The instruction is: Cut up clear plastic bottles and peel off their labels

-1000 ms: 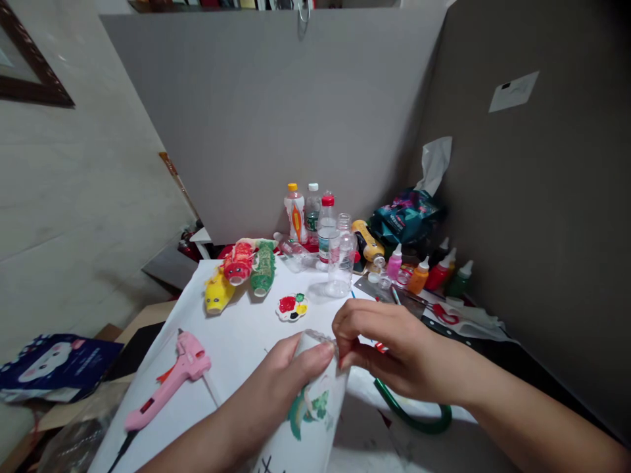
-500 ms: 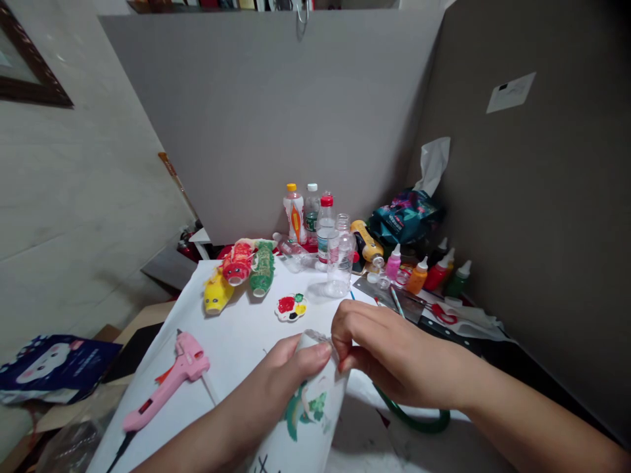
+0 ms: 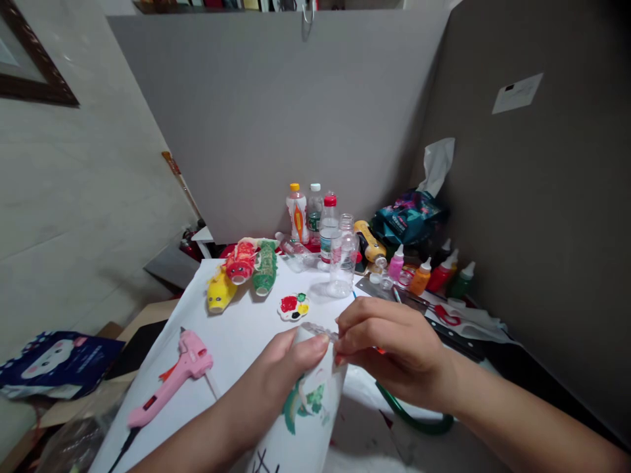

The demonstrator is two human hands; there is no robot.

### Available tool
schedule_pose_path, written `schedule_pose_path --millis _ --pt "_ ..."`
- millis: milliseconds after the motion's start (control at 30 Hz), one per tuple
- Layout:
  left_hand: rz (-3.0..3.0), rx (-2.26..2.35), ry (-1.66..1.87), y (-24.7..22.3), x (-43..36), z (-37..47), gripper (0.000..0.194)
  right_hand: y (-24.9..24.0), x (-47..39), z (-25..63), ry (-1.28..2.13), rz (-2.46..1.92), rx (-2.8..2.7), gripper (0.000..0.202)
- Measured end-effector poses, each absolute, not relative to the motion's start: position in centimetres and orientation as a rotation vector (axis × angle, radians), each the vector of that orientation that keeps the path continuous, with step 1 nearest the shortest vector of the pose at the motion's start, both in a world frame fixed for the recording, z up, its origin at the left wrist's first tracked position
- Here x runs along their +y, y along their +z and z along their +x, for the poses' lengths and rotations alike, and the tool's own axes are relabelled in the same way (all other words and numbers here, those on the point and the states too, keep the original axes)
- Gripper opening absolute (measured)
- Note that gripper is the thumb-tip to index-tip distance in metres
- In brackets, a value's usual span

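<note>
A white cylinder (image 3: 308, 420) with green painted marks and black strokes leans at the bottom centre, a crinkled clear material showing at its top rim. Wrapped around its upper part is my left hand (image 3: 290, 368), thumb near the rim. My right hand (image 3: 394, 341) pinches at the right side of that rim; whatever lies between its fingertips is too small to make out. Beyond the hands lies a small palette (image 3: 292, 307) with red, green, yellow and black paint. A pink glue gun (image 3: 172, 378) rests on the white sheet (image 3: 236, 335) at the left.
Yellow (image 3: 219, 292), red (image 3: 240, 261) and green (image 3: 265, 268) decorated figures lie at the back left. Several bottles, one clear and uncapped (image 3: 342, 263), stand at the back. Paint bottles (image 3: 420, 278), red-handled scissors (image 3: 447, 315) and a tissue pack (image 3: 409, 215) are on the right. A green hose-like loop (image 3: 419, 424) curves below my right hand.
My right hand's fingers have shifted and spread slightly at the rim, with the wrist a little lower. My left hand keeps its hold. The whole view has shifted slightly.
</note>
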State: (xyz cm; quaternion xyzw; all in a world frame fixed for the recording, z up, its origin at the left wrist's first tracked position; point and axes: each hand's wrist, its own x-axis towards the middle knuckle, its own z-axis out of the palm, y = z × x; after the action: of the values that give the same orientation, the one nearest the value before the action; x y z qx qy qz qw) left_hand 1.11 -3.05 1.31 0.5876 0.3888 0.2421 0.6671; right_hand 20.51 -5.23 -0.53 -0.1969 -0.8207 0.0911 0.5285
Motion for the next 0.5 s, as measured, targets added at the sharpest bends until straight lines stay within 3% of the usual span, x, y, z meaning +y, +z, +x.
schedule_pose_path --millis 500 --pt "1.275 0.9 0.436 0.3 -2.5 1.4 0.039 -1.2 -5.1 20.4 -0.063 -0.75 -2.138 0.017"
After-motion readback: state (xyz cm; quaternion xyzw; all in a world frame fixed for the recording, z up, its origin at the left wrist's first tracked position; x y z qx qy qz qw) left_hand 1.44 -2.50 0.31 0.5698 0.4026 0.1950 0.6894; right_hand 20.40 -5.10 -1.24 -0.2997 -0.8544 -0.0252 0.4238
